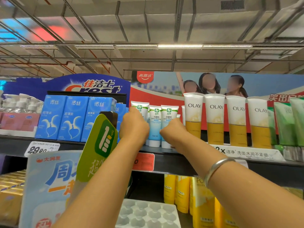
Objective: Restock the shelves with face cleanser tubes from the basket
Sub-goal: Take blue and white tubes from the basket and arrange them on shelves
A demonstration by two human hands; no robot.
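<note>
You face a dark store shelf (172, 159) under an open ceiling of grey ducts and metal rails. Above the shelf, a strip light (180, 46) glows (red and blue glare smears the ceiling far left of it). Behind the shelf stand a blue Crest sign (92, 86) and, right of it, a red-and-blue poster (164, 89).

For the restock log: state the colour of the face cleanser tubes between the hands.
White fading to light blue, green logo: face cleanser tubes, head view.

Cleanser tubes (154, 125) stand hemmed between blue boxes (74, 119) and Olay tubes (194, 116), open above.
</note>
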